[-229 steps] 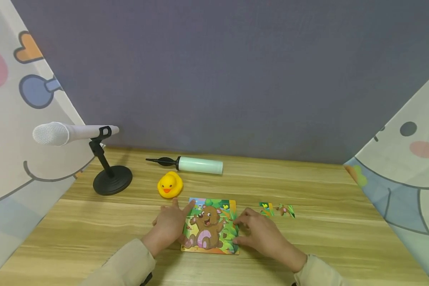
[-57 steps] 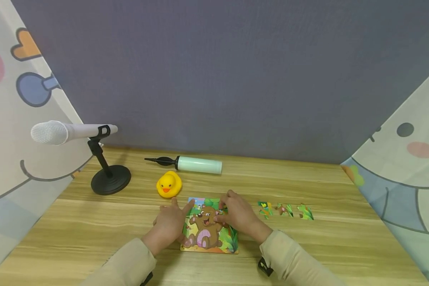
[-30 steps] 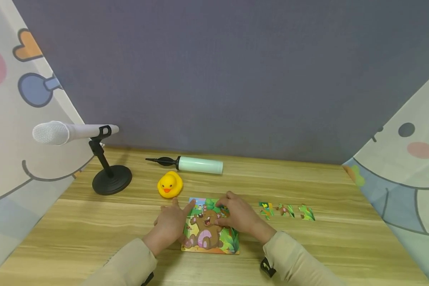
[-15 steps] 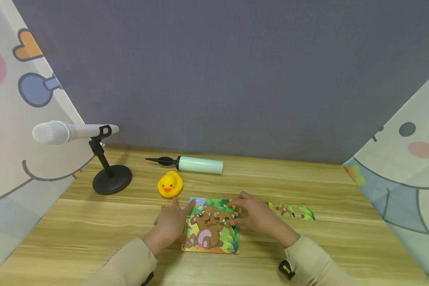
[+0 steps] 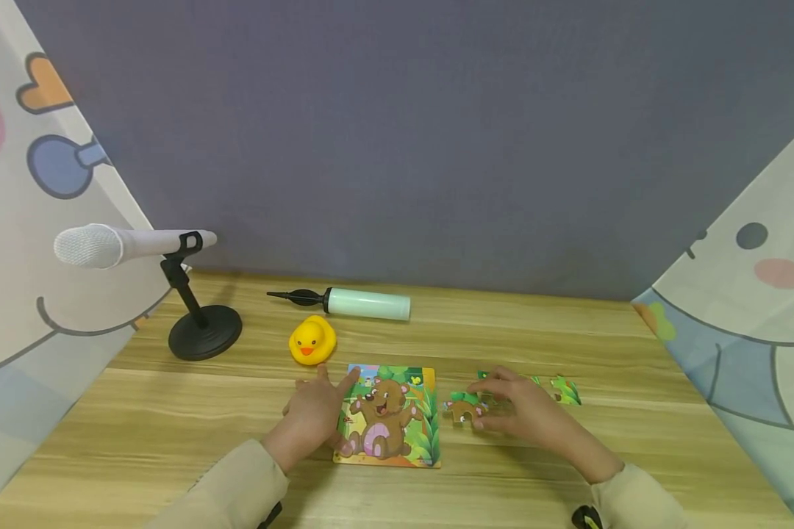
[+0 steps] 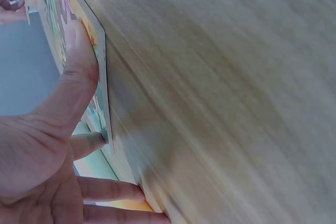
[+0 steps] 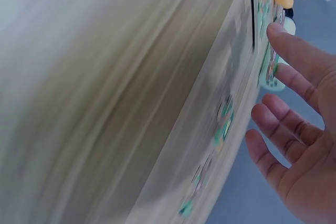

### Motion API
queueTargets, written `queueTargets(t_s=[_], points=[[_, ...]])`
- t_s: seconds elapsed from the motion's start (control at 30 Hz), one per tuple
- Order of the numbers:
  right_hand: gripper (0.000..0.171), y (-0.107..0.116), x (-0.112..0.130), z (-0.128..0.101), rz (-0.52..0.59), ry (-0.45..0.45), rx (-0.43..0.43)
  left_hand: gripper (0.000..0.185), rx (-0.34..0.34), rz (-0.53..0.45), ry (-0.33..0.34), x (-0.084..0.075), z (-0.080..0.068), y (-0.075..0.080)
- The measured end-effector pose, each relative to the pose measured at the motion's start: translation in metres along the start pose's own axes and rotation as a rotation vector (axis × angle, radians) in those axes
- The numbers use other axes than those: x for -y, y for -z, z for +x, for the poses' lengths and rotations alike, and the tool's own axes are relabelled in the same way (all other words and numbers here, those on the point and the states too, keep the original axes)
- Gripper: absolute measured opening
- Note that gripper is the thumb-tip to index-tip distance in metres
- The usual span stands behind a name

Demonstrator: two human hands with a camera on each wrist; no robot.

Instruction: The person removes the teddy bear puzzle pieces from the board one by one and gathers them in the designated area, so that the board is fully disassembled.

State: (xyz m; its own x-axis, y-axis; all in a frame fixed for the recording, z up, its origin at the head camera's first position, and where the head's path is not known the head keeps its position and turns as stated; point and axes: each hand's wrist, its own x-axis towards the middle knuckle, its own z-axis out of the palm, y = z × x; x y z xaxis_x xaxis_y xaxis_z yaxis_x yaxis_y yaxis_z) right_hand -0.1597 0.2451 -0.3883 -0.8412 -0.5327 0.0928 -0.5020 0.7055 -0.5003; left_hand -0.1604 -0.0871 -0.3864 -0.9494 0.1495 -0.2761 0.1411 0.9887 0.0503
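A square picture puzzle (image 5: 384, 419) of a brown bear lies flat on the wooden table. My left hand (image 5: 314, 411) rests at its left side with fingers spread straight. In the left wrist view, the thumb (image 6: 79, 51) lies on the puzzle's face and the index fingertip touches its edge. To the right of the puzzle, my right hand (image 5: 523, 408) pinches a puzzle piece (image 5: 462, 408) showing part of a bear's head, between thumb and fingers. Loose puzzle pieces (image 5: 566, 390) lie in a row behind and beyond this hand, which partly hides them.
Behind the puzzle sits a yellow rubber duck (image 5: 312, 340). Farther back lies a pale green hand pump (image 5: 368, 303) with a black nozzle. At the back left a white microphone (image 5: 152, 242) rests on a black stand (image 5: 205, 333). A grey partition (image 5: 423, 147) closes off the table's back.
My right hand has pulled the bear-head piece off the puzzle and carried it right, toward the loose pieces. Another green piece joined that row earlier. The left hand has stayed put.
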Motion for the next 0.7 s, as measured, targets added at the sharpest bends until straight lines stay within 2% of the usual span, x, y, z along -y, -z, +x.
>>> queueTargets(t_s=[0.33,0.7], points=[[0.046,0.010,-0.021,-0.028,0.008,0.013,-0.025,0.123,0.003,0.014,-0.005,0.000,0.000,0.000],[0.049,0.009,-0.036,-0.040,-0.032,-0.033,-0.004,0.122,0.012,0.020,-0.003,0.000,0.000,0.001]])
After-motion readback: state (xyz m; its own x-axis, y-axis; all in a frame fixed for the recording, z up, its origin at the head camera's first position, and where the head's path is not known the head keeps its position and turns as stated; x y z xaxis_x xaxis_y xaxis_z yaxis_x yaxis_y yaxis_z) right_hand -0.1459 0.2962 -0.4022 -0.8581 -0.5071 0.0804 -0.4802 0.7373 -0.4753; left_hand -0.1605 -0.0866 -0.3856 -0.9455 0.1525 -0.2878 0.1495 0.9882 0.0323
